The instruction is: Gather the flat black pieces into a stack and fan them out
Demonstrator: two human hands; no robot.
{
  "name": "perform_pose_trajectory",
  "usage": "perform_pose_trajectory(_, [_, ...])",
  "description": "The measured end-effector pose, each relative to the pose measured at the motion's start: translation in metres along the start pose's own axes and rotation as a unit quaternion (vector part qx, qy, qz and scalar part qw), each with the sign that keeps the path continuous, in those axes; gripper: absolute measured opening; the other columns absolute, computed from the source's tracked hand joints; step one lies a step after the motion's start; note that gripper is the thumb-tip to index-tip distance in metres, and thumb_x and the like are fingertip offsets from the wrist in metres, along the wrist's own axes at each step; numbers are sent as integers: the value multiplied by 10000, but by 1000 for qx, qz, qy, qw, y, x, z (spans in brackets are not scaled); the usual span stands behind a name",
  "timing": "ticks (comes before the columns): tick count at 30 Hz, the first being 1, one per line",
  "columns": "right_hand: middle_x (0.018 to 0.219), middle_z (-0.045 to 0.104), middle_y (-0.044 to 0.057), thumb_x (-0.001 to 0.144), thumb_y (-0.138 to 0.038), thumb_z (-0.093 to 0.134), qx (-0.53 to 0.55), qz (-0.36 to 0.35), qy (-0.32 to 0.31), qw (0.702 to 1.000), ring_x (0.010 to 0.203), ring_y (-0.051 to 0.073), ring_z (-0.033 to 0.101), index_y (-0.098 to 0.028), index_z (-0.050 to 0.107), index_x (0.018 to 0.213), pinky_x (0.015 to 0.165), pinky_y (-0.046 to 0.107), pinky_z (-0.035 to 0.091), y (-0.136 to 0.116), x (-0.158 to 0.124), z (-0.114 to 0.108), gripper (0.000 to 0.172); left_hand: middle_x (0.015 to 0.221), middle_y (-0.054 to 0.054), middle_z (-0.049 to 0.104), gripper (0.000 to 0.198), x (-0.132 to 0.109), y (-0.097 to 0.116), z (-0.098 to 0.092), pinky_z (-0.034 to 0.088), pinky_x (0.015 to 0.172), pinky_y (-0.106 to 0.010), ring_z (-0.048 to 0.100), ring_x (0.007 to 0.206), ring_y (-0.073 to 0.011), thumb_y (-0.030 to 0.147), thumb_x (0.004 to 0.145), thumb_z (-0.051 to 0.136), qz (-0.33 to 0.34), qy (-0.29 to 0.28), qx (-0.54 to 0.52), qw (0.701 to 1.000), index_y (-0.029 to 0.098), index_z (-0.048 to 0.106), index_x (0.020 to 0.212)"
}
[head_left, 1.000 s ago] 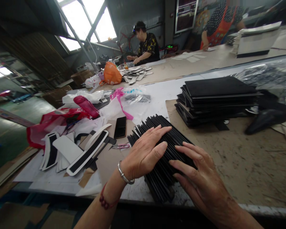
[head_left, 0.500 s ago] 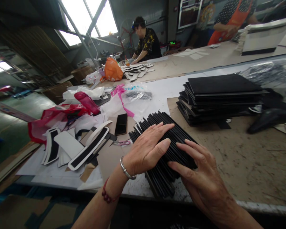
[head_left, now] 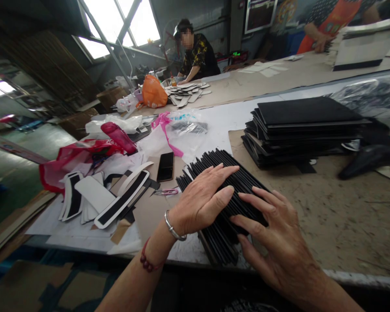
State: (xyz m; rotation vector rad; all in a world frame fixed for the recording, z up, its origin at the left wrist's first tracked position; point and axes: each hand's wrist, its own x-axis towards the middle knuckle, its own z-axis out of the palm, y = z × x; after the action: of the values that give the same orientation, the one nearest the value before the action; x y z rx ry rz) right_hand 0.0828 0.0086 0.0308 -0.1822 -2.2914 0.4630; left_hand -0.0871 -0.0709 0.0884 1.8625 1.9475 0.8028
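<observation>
A row of thin black panels [head_left: 243,180], packed side by side with their edges up, lies near the table's front edge. Across its top rests my left hand [head_left: 208,197], flat with the fingers stretched out and the thumb apart. My right hand [head_left: 276,232] is at the row's right side, fingers spread, the tips touching the black edges. Neither hand grasps a panel. Beyond my right hand a stack of larger flat black sheets [head_left: 308,115] stands on the table. Left of the row are pink-handled thread snips [head_left: 167,192] and a dark phone [head_left: 165,167].
White and black curved pieces [head_left: 95,197] lie in a loose pile at left, beside a red bag [head_left: 68,158]. Clear plastic [head_left: 188,123] sits behind the phone. A co-worker [head_left: 199,54] leans over the far table, near an orange bag [head_left: 153,92]. Another person's orange apron [head_left: 336,24] shows at upper right.
My right thumb has come away from the row and now shows below the fingers. My left hand stays nearly where it was. The co-worker at the far table has bent lower.
</observation>
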Motion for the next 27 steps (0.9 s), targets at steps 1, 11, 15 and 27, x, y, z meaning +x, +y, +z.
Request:
perform_pose_trajectory(1, [1190,524,103,795,-159,560,-1,4,6,1000,1197,334,412,-229,618,980,965,629,272,-1,0,1,206,1411,-50,392,463,0,0,0,150,1133,-334,250,1340,-156,331,939,252,0,0,-1,1000,137,341,1350])
perform_pose_trajectory(11, [1239,498,59,871,-162,482,13,-31,18,999,1209,297,410,-316,655,1001,994,641,191,-2,-1,0,266,1413,-31,391,447,1,0,0,145,1135,-332,249,1340,-149,318,938,260,-6,-3,3,1000,154,340,1346])
perform_pose_trajectory(15, [1266,483,-22,833,-97,547,-1,-27,15,1000,1224,267,391,-428,645,1010,1020,607,182,0,-5,4,389,1414,-28,391,450,2,0,-1,137,1137,-331,249,1340,-145,320,937,260,-3,-4,4,1000,150,339,1346])
perform_pose_trajectory(27, [1236,502,46,825,-75,489,25,-85,-15,996,1210,275,406,-306,668,971,1005,606,223,-2,4,-3,327,1402,-50,407,443,1,2,0,170,1132,-354,281,1328,-162,315,934,273,0,-3,44,999,144,363,1332])
